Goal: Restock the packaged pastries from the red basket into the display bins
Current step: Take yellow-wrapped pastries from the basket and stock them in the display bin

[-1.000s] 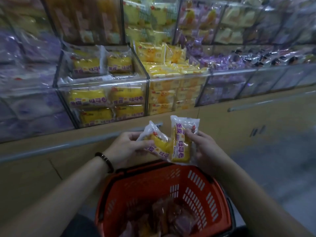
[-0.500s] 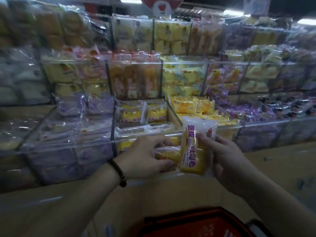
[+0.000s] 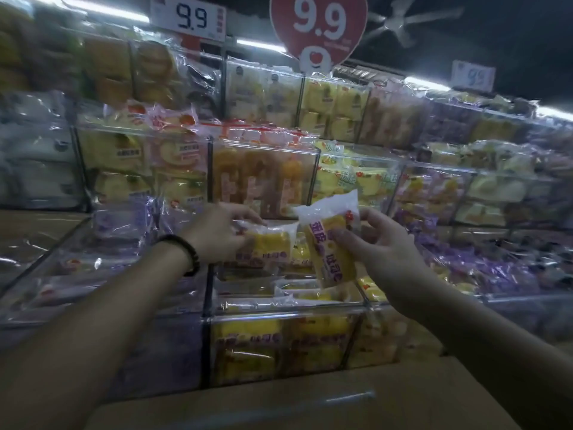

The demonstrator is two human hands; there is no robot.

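Yellow under clear wrap with purple lettering, two pastry packets are being held over the display bin (image 3: 285,312), one in each grip. The left grip (image 3: 221,232), with a dark beaded bracelet (image 3: 186,252) on its wrist, is curling its fingers round the near end of the left packet (image 3: 269,248). That packet is lying almost flat and sticking out rightward from the fingers. The right grip (image 3: 381,246) is pinching the right packet (image 3: 328,243), thumb across the front and fingers behind. This packet is standing on end, its top leaning leftward, just beside the left one. Both are hanging above the open top of the clear bin, where similar yellow packets are lying, with more showing through its front wall. Half a second earlier both hands were sitting lower, in front of that front wall, and the right packet was standing nearly upright. Now they are reaching further in, over the opening. A round red price sign (image 3: 319,23) is hanging above the shelves.
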